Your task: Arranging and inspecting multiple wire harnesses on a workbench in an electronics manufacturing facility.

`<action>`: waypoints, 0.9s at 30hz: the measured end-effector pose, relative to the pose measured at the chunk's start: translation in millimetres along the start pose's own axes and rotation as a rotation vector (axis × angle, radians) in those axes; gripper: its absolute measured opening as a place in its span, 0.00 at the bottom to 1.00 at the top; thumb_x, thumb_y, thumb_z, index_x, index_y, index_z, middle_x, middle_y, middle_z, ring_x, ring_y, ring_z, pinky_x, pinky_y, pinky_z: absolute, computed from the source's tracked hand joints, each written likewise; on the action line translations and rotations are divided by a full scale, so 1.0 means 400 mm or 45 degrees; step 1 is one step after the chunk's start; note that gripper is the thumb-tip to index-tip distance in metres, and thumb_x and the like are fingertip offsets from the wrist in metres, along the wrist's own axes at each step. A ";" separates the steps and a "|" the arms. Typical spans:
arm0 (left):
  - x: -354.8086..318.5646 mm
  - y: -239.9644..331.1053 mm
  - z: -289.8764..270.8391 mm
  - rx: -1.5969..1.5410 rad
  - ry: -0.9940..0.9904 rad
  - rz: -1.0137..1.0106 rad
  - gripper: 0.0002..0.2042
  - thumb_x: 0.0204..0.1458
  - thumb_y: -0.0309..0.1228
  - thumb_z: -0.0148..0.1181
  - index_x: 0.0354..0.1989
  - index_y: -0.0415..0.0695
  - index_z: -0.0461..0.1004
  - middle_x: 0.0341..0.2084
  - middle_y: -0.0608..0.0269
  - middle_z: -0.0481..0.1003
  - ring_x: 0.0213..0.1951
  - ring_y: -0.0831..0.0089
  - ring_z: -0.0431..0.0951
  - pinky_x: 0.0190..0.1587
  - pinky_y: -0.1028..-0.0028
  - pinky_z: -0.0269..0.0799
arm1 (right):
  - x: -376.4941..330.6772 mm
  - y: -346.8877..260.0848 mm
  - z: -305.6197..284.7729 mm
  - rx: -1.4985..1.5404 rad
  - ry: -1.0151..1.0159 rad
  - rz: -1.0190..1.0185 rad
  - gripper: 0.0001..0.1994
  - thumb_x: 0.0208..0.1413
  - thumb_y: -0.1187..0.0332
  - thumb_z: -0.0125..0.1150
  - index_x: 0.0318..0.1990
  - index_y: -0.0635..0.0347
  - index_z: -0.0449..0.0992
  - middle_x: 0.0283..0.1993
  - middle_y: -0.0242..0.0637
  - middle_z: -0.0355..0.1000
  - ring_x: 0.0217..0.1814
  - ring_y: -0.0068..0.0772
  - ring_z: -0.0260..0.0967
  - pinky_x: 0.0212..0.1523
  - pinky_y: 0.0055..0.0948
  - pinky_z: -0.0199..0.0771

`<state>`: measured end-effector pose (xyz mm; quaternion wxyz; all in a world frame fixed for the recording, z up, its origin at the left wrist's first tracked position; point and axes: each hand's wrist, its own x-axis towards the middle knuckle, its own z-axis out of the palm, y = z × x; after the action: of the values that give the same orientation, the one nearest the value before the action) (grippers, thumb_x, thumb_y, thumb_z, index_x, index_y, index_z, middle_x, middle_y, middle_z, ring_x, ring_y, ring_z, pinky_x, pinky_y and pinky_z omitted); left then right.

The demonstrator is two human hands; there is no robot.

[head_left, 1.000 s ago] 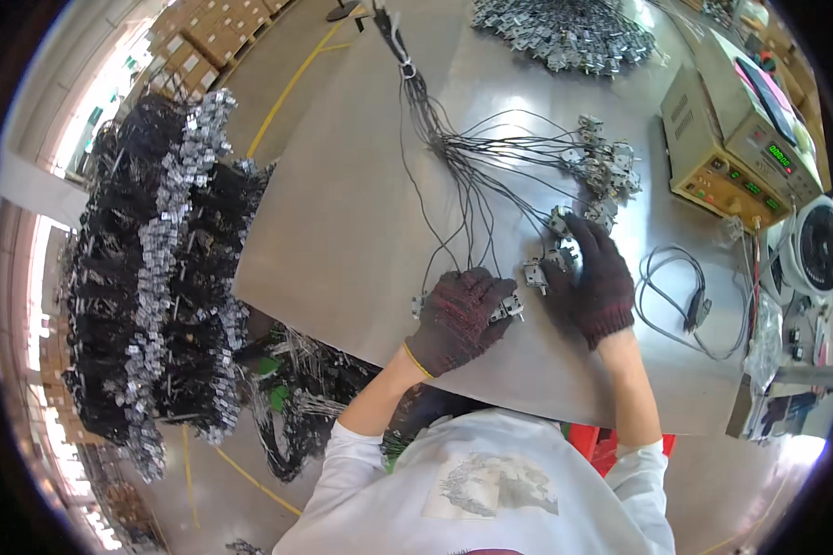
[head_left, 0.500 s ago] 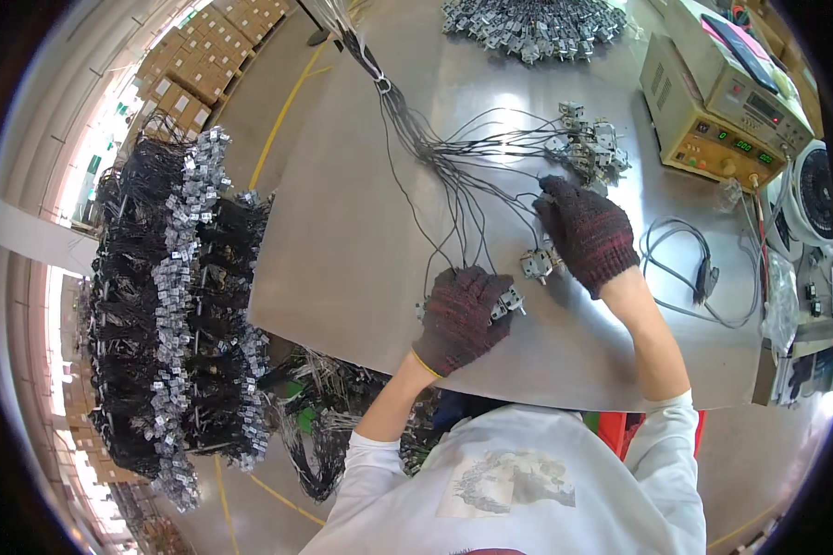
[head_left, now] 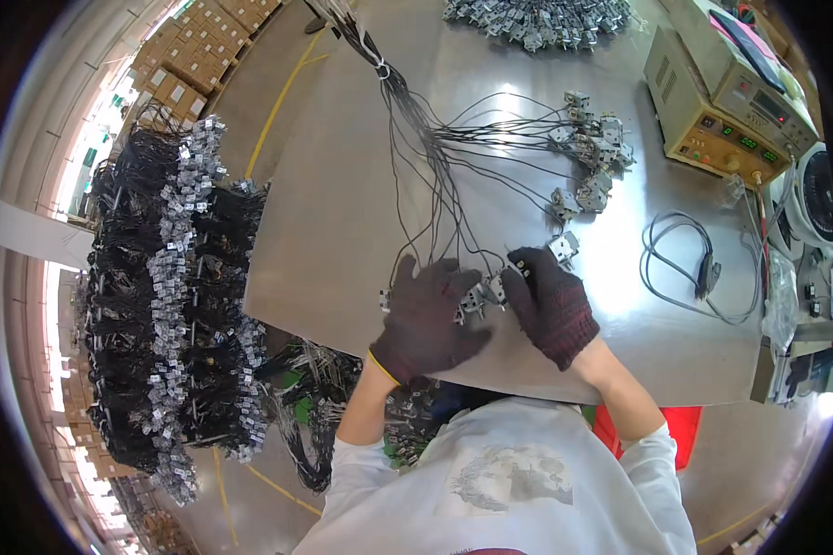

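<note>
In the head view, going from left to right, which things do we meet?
Hanging black wire bundles → left hand → small metal connectors → right hand → coiled black cable → fan.

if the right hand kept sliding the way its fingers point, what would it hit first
Probably the small metal connectors at the fingertips of the right hand, with the left hand just beyond them. Depth is hard to judge here.
</note>
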<state>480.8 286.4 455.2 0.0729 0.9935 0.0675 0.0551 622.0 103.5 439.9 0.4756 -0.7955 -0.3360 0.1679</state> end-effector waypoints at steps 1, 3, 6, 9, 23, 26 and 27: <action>0.001 0.040 0.012 0.022 0.018 -0.115 0.36 0.52 0.59 0.71 0.64 0.48 0.80 0.55 0.54 0.83 0.67 0.58 0.76 0.75 0.38 0.53 | 0.003 0.002 0.001 0.011 0.007 0.005 0.19 0.73 0.57 0.64 0.62 0.57 0.76 0.42 0.55 0.85 0.43 0.62 0.85 0.44 0.51 0.85; 0.011 0.100 0.045 0.105 0.083 -0.262 0.36 0.52 0.61 0.70 0.62 0.48 0.80 0.53 0.52 0.82 0.65 0.54 0.76 0.74 0.39 0.53 | 0.007 0.000 0.005 0.039 -0.015 0.094 0.19 0.73 0.58 0.63 0.64 0.57 0.74 0.43 0.56 0.84 0.43 0.63 0.85 0.44 0.52 0.85; 0.045 0.125 0.098 0.235 0.123 -0.351 0.35 0.52 0.62 0.70 0.60 0.47 0.81 0.49 0.53 0.81 0.59 0.52 0.77 0.72 0.41 0.56 | 0.002 -0.018 0.011 -0.032 0.014 -0.035 0.20 0.73 0.59 0.63 0.67 0.57 0.73 0.43 0.57 0.84 0.44 0.64 0.85 0.45 0.52 0.85; 0.073 0.115 0.124 0.210 0.007 -0.394 0.32 0.53 0.61 0.69 0.55 0.47 0.82 0.44 0.54 0.80 0.53 0.53 0.77 0.68 0.43 0.60 | 0.008 -0.031 -0.005 0.022 0.064 -0.102 0.21 0.73 0.61 0.62 0.68 0.57 0.72 0.43 0.57 0.84 0.43 0.64 0.85 0.45 0.53 0.85; 0.027 0.081 0.081 0.176 0.369 -0.224 0.30 0.51 0.64 0.70 0.43 0.46 0.84 0.36 0.52 0.75 0.45 0.50 0.78 0.67 0.39 0.62 | 0.008 0.060 -0.015 -0.309 -0.209 -0.007 0.25 0.68 0.54 0.67 0.68 0.53 0.78 0.48 0.47 0.86 0.49 0.56 0.85 0.54 0.51 0.83; 0.019 0.109 0.051 0.422 0.545 -0.218 0.34 0.54 0.64 0.68 0.56 0.46 0.80 0.48 0.51 0.77 0.49 0.51 0.80 0.72 0.34 0.57 | -0.002 0.069 -0.022 -0.091 -0.201 -0.001 0.24 0.69 0.54 0.67 0.67 0.54 0.79 0.48 0.50 0.86 0.50 0.58 0.85 0.54 0.50 0.84; 0.027 0.106 0.044 0.351 0.490 -0.138 0.34 0.56 0.62 0.67 0.59 0.46 0.79 0.52 0.50 0.77 0.51 0.51 0.80 0.72 0.34 0.56 | 0.001 0.071 -0.031 -0.016 -0.230 0.002 0.23 0.69 0.55 0.67 0.66 0.54 0.79 0.47 0.51 0.86 0.50 0.58 0.85 0.54 0.50 0.84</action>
<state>499.0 243.9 445.5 -0.0749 0.9602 0.1402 0.2296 640.1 86.5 421.2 0.4382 -0.7803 -0.3780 0.2370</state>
